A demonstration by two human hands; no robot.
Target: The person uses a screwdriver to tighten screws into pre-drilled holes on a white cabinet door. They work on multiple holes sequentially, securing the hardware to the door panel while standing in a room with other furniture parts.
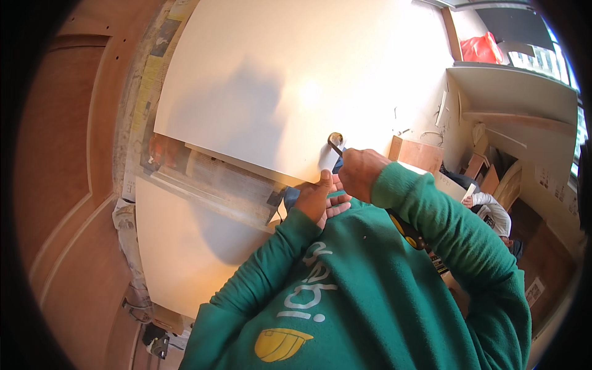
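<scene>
Both hands [339, 185] clutching brush [335, 143].

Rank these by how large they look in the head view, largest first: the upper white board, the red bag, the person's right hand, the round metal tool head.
1. Upper white board
2. Right hand, though nearness to the camera enlarges it
3. Red bag, far off, so the order with the hand is unsure
4. Round metal tool head

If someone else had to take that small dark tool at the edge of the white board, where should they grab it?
Probably by the dark handle, coming from the lower right, where the right hand already grips it. The handle slants down toward that hand, while the round tip rests against the white board. The left hand sits at the board's edge just below.
</scene>
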